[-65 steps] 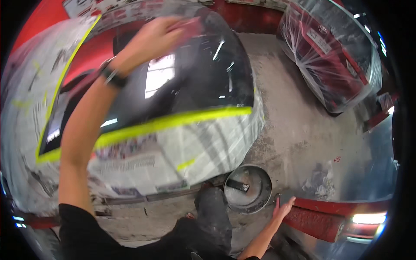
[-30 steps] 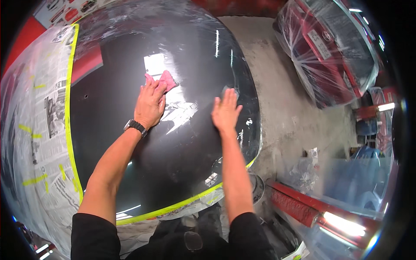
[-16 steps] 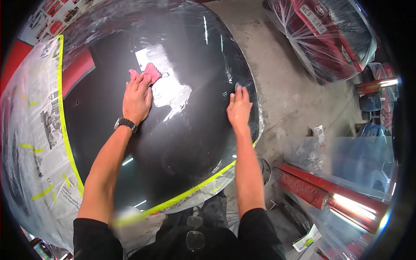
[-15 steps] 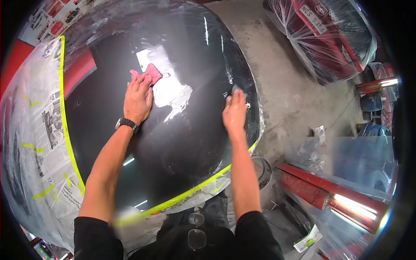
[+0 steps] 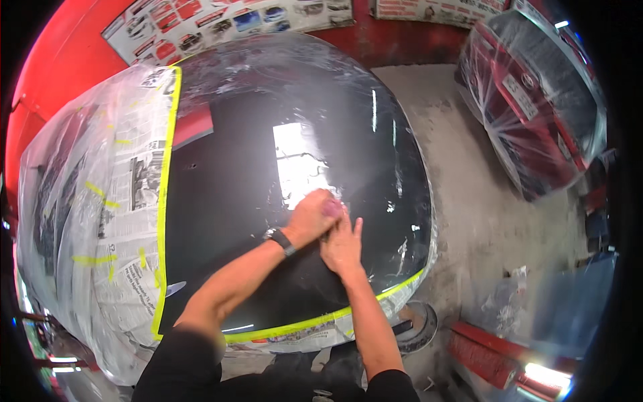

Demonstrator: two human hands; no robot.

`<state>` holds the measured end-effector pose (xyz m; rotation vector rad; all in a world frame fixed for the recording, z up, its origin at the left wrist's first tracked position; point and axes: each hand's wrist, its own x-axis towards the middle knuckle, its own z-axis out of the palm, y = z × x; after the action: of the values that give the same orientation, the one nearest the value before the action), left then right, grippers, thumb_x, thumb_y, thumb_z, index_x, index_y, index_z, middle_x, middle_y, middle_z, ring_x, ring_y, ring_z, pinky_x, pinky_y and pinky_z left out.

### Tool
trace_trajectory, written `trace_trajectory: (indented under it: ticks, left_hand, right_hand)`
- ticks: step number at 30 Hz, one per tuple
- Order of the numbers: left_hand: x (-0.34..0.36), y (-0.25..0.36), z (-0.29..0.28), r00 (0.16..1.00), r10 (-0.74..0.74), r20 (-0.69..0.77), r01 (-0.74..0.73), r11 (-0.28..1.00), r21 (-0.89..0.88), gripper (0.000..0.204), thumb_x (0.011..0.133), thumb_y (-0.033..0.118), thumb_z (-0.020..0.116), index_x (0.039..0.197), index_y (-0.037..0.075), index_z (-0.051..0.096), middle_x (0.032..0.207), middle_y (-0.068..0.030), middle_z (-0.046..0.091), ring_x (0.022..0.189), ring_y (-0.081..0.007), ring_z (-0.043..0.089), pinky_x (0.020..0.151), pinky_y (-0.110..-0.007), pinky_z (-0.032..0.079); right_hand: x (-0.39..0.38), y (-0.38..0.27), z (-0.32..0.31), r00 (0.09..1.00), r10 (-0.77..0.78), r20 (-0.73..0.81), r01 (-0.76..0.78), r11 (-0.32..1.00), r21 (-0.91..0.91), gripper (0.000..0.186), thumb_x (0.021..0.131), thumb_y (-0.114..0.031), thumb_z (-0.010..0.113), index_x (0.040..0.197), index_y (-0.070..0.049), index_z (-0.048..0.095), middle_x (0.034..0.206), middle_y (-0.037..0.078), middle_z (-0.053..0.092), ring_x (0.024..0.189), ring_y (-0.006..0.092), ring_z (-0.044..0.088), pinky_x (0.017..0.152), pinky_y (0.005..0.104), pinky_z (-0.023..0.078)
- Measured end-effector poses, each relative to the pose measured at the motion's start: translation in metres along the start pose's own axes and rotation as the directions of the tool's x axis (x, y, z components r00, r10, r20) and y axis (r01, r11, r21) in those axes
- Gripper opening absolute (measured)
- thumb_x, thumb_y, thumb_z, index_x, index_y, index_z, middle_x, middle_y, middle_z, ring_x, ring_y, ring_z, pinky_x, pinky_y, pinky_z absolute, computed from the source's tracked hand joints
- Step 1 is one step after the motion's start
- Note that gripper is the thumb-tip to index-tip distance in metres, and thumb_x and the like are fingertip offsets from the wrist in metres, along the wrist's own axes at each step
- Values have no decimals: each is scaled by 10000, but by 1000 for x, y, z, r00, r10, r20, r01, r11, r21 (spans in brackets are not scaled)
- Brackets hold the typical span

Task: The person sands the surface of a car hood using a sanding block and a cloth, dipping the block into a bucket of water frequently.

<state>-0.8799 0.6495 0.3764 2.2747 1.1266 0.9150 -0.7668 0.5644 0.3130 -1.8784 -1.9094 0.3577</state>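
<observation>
A large glossy black car panel [image 5: 228, 221] lies in front of me, wet-looking and edged with yellow masking tape [image 5: 167, 187]. Over its middle, my left hand [image 5: 309, 218] is closed around a bunched pink cloth [image 5: 331, 208]. My right hand [image 5: 342, 246] meets it there, with fingers stretched out and the outer one spread apart. Its other fingertips touch the cloth or the left hand; what lies beneath them is hidden. A bright white reflection shows on the panel just beyond both hands. Streaks and wet marks run along the panel's right side.
Newspaper [image 5: 137, 221] and clear plastic sheeting [image 5: 60, 201] cover the left side. At the far right stands a plastic-wrapped red car [image 5: 536, 114] on the concrete floor [image 5: 462, 174]. A round bucket [image 5: 422, 328] sits by the near right edge, beside a red bumper-like part [image 5: 479, 355].
My left hand has moved right and nearer, crumpling the pink cloth. My right hand has left the panel's right side, where a small grey piece showed at its fingertips, and joined the left. The view has shifted.
</observation>
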Motion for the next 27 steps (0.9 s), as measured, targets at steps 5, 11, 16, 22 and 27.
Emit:
trace_trajectory:
  ticks: [5,11,16,22,27]
  left_hand:
    - [1,25,14,990,139,22,-139,990,-23,205,869,183,774,881,46,622,832,-151,652,771,-373,660,694,-447,547]
    - [8,16,5,995,76,-72,-74,997,32,219,879,205,779,864,56,619,811,-150,633,743,-364,643,674,-468,531]
    - [-2,-71,-48,998,59,-1,-52,887,459,312,865,239,798,1125,99,698,1136,-145,682,1184,-390,599,1024,-539,426]
    - [11,-81,-30,999,-29,-14,32,854,519,443,930,321,727,1317,116,659,1417,-184,581,1385,-400,492,1205,-553,323]
    - [32,-84,-18,1000,6,-20,6,833,554,408,939,273,725,1289,72,672,1396,-199,605,1337,-413,529,1127,-509,416]
  right_hand:
    - [14,0,7,995,96,12,-95,990,-100,896,948,-443,647,1634,-29,246,1710,154,254,1584,345,239,1235,690,140]
    - [44,69,-29,960,280,-19,-281,958,-60,656,1097,-376,402,1656,-63,264,1749,135,178,1617,313,154,1265,623,141]
    - [4,6,0,982,184,-30,-186,970,-158,704,1087,-445,426,1659,-69,258,1748,127,188,1616,285,167,1260,620,168]
    - [9,126,-32,959,269,-87,-274,960,-60,726,1098,-479,370,1659,-42,227,1750,153,153,1618,317,143,1260,634,149]
    - [26,148,-28,892,438,-109,-442,897,-15,727,1107,-455,350,1629,40,247,1734,213,156,1613,352,139,1269,606,157]
